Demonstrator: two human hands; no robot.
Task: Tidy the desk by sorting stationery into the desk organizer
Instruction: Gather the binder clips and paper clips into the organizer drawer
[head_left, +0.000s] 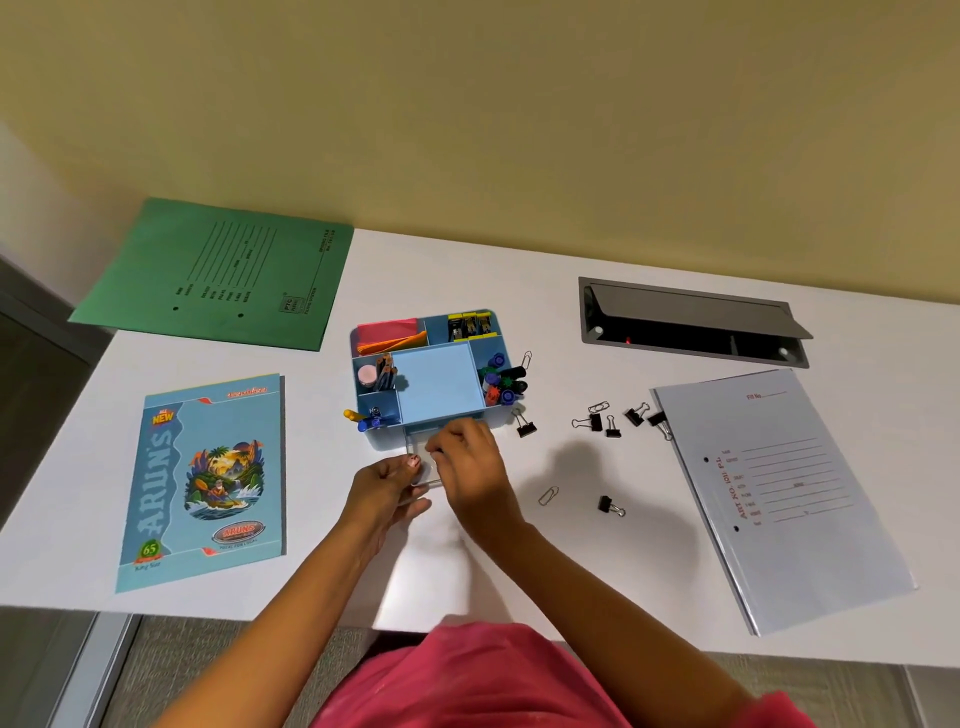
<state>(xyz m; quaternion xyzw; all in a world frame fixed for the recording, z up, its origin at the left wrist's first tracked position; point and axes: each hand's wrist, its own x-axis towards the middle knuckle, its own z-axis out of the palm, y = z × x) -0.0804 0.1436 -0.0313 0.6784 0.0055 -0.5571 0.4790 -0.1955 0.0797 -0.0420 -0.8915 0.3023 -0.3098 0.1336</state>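
Stationery is lying scattered on the white bench (519, 571) around a blue desk organizer (434, 371), which is standing near the middle of the bench. Nearest the person, both hands are meeting just in front of the organizer over its clear drawer (418, 457), which is sticking out of the organizer's front. The left hand (387, 491) is cupping the drawer's near corner, fingers curled against it. The right hand (467, 457) is hovering over the drawer with fingers pinched close together; whether anything is between them I cannot tell. Right of the hands a paper clip (548, 495) and a black binder clip (609, 505) are lying apart. Further out, right of the organizer, more binder clips (605, 422) are lying loose beside a pale blue file (789, 499). Left of the organizer a notebook (208, 478) is lying flat, and beyond it a green folder (223, 270). Markers (501, 382) are standing in the organizer's right compartment
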